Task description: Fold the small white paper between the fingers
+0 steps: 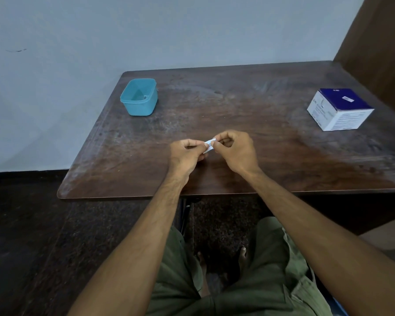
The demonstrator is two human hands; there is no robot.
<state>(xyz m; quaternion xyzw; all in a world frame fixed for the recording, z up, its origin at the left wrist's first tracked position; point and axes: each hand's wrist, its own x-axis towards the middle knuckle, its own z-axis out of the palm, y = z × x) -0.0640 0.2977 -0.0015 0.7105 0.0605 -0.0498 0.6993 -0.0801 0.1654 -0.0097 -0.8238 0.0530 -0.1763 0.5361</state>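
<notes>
Both hands meet above the middle of a dark wooden table (249, 124). Between them is a small white packet (209, 144) with dark print. My left hand (187, 153) pinches its left end with thumb and fingers curled. My right hand (234, 149) pinches its right end the same way. Most of the packet is hidden by the fingers. The hands hover just over the table top, near its front half.
A teal plastic tub (139, 98) stands open at the table's far left, with a small dark item inside. A blue and white cardboard box (340, 110) sits at the far right. A pale wall runs behind; dark floor and my legs lie below.
</notes>
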